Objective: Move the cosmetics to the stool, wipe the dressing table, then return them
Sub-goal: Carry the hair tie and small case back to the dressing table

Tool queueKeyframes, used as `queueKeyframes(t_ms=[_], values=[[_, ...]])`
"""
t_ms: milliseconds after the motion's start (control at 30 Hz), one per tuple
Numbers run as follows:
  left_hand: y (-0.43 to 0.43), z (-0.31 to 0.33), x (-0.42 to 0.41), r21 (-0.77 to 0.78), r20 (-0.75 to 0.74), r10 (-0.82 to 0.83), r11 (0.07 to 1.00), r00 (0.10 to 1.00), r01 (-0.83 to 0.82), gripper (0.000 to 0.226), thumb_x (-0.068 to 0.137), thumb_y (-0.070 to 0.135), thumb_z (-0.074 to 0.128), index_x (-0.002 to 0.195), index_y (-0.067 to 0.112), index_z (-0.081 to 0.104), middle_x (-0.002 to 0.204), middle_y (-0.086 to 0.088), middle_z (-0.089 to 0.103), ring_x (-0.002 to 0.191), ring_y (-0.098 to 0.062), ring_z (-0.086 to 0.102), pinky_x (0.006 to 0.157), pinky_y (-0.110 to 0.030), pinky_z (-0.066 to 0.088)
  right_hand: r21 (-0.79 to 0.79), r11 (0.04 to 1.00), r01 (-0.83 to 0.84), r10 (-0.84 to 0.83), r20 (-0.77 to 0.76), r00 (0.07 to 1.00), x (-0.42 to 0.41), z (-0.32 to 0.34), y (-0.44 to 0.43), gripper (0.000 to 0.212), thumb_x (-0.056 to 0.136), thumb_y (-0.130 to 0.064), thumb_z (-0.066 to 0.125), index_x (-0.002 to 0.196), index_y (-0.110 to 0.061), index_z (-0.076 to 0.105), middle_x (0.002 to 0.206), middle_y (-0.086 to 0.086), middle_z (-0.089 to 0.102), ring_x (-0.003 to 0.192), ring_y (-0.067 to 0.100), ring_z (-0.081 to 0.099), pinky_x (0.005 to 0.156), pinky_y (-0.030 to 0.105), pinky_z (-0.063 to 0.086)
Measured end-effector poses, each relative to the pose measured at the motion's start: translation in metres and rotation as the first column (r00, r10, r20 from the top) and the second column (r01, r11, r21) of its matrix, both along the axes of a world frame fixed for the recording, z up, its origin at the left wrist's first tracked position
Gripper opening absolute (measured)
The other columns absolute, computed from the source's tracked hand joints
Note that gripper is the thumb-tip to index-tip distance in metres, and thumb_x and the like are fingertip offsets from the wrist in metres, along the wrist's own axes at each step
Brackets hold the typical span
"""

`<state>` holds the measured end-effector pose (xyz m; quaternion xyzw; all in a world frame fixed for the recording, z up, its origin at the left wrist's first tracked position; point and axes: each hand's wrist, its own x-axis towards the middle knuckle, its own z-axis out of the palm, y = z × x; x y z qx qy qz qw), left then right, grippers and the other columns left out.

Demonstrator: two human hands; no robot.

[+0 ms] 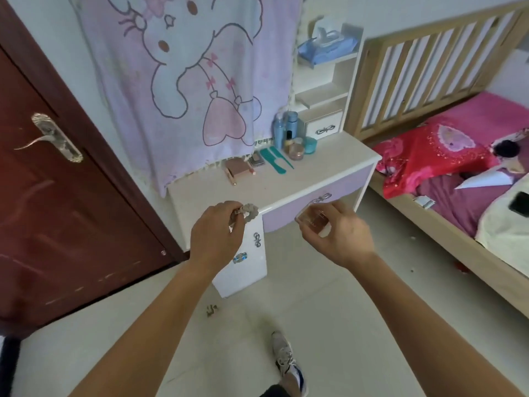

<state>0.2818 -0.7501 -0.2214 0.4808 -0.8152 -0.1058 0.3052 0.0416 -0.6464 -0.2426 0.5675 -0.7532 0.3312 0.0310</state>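
Note:
My left hand (pixel 217 233) grips a grey-brown scrunchie (pixel 247 212) just in front of the dressing table's front edge (pixel 286 200). My right hand (pixel 337 233) holds a small clear bottle (pixel 312 217) of pinkish liquid, level with the lilac drawer. On the table's back part stand blue bottles (pixel 284 127), a pink jar (pixel 296 151) and a teal jar (pixel 310 144). Two teal combs (pixel 276 160), a pink compact (pixel 239 170) and a small palette (pixel 257 160) lie nearby. No stool is in view.
A cartoon-print cloth (pixel 186 81) hangs over the mirror. A dark red door (pixel 57 196) stands at the left. A wooden bed (pixel 458 167) with pink bedding is at the right. A wipes pack (pixel 326 47) sits on the upper shelf. My shoe (pixel 287 365) is on the tiled floor.

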Motion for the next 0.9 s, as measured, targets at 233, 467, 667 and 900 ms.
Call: queueKeyframes(t_ms=[233,467,667,900], values=[[-0.113,-0.002,-0.134,0.045,-0.057,-0.101,0.994,0.993,0.104,0.016,0.093,0.022,0.059,0.107,0.021,0.065,0.095,0.003,0.068,0.079,-0.014,0.057,0.065,-0.029,0.048,0.008,0.998,0.057,-0.057,-0.017,0.998,-0.122,0.001,-0.089,0.043,0.075,-0.066,0.062,0.107,-0.037,0.064,0.094,-0.012,0.062,0.078,0.012,0.065,0.061,0.026,0.052],[-0.197,0.012,-0.242,0.023,-0.016,-0.174,0.984,0.985,0.174,0.012,0.091,0.023,0.062,0.101,0.02,0.067,0.091,0.005,0.069,0.081,-0.012,0.063,0.062,-0.024,0.049,-0.023,0.994,0.104,-0.105,-0.016,0.994,-0.224,0.01,-0.163,0.037,0.075,-0.056,0.072,0.104,-0.033,0.068,0.094,-0.008,0.065,0.078,0.017,0.066,0.062,0.031,0.056],[-0.254,-0.02,-0.296,0.032,0.087,-0.047,0.999,0.995,0.044,0.013,0.089,0.022,0.065,0.102,0.02,0.069,0.094,0.003,0.071,0.084,-0.016,0.065,0.061,-0.017,0.044,0.09,0.996,0.007,-0.008,0.009,1.0,-0.293,-0.017,-0.248,0.041,0.075,-0.056,0.073,0.106,-0.029,0.07,0.097,-0.005,0.066,0.079,0.017,0.066,0.066,0.021,0.043],[-0.289,-0.054,-0.311,0.177,0.138,0.197,0.959,0.971,-0.22,0.013,0.089,0.019,0.063,0.102,0.019,0.068,0.091,0.004,0.067,0.074,-0.016,0.058,0.056,-0.025,0.042,0.234,0.926,-0.297,0.291,0.063,0.955,-0.339,-0.038,-0.355,0.037,0.081,-0.064,0.062,0.101,-0.033,0.066,0.088,-0.013,0.06,0.074,0.008,0.059,0.067,0.025,0.051]])
